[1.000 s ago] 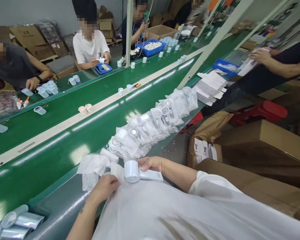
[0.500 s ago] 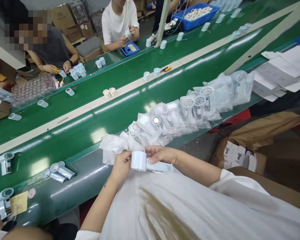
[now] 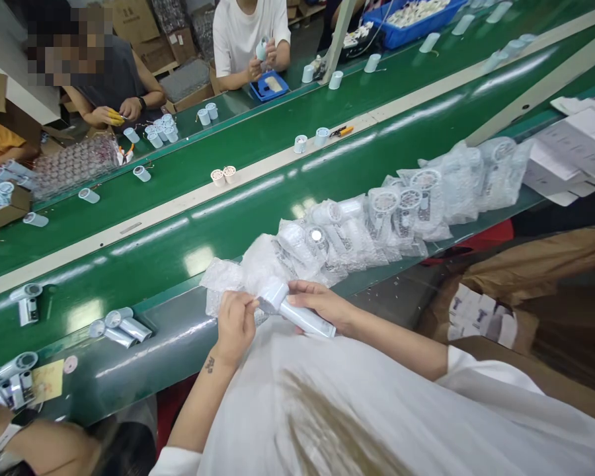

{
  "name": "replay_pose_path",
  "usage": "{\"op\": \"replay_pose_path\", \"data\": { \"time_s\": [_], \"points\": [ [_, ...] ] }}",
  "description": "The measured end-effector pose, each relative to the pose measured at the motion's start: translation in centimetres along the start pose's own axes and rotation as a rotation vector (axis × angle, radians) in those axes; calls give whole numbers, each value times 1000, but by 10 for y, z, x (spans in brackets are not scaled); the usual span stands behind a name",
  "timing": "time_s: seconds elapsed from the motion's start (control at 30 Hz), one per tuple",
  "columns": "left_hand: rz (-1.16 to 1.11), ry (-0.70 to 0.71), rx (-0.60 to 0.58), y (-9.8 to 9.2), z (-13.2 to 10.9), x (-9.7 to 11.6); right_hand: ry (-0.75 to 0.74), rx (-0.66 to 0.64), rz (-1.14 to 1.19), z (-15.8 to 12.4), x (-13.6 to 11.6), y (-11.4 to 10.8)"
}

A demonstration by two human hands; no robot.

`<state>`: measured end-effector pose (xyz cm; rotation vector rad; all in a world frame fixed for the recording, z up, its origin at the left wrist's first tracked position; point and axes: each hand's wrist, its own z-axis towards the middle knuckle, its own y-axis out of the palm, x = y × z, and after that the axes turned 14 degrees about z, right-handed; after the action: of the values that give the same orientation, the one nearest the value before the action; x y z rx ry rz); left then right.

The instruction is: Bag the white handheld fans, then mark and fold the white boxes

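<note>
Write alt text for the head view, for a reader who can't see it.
The person's right hand holds a white handheld device with a round head, and the left hand is beside a sheet of bubble wrap. Bubble-wrapped devices lie in a row on a green conveyor belt, and a co-worker sits beyond it.

Parallel green conveyor surfaces (image 3: 104,277) under pale metal uprights (image 3: 540,86), cardboard cartons (image 3: 139,20) stacked far side, grey concrete floor (image 3: 387,297), overhead light glaring on belts
</note>
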<state>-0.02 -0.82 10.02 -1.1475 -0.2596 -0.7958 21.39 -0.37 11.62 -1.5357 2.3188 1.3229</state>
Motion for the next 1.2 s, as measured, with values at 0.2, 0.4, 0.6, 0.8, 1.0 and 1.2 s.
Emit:
{"op": "replay_pose_path", "data": {
  "time_s": [0.2,0.4,0.6,0.8,1.0,1.2],
  "points": [
    [74,-38,0,2,-9,7,66,58,-20,-1,-1,6],
    [-35,-94,-234,9,-11,17,24,140,200,5,-1,7],
    [-326,-306,-529,7,11,39,188,165,181,18,13,-4],
    [-421,-747,-486,5,14,27,19,154,-474,4,-18,-19],
    [-566,-522,-472,-20,15,35,149,-51,-226,-9,-45,-19],
    [-698,104,-900,-5,45,18,348,-91,-44,18,-18,-25]
  ]
}}
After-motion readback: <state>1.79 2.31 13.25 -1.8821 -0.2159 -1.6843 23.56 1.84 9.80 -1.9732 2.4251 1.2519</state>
